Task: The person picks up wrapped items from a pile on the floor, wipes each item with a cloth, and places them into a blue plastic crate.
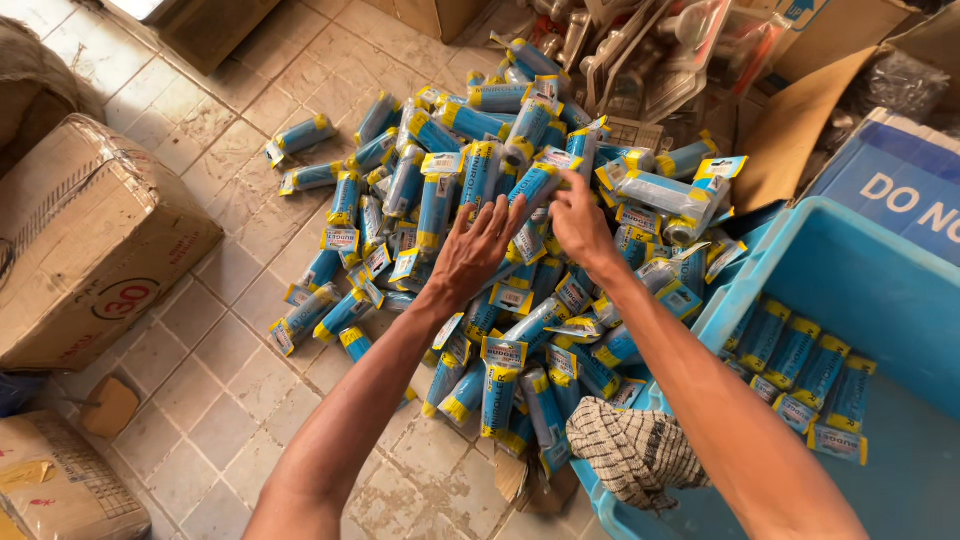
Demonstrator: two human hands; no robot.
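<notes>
**Both hands on the packet heap**

While we look down from head height, our two hands meet at the middle of a big heap of packets (470, 300) spread over the tiled floor (220, 390). Each packet is a slim tube in clear wrap, blue along its length, with a yellow card label at one end.

Our left hand (478, 252) lies flat on the heap, fingers spread and pointing toward twelve o'clock, holding nothing. Just beside it at two o'clock, our right hand (580, 225) has its fingers pinched around one packet (537, 186), which slants up toward one o'clock above the others.

At four o'clock stands a light blue plastic crate (880, 300); along its floor a neat row of the same packets (805, 365) lies side by side, yellow ends up. A checked cloth (635, 450) hangs over the crate's near rim at five o'clock. At two o'clock a blue board with large white lettering (900, 185) leans beside a brown cardboard flap (790, 130). At nine o'clock sits a taped cardboard box (90, 240) bearing a red round mark; a second carton (55, 485) fills the seven o'clock corner.
</notes>
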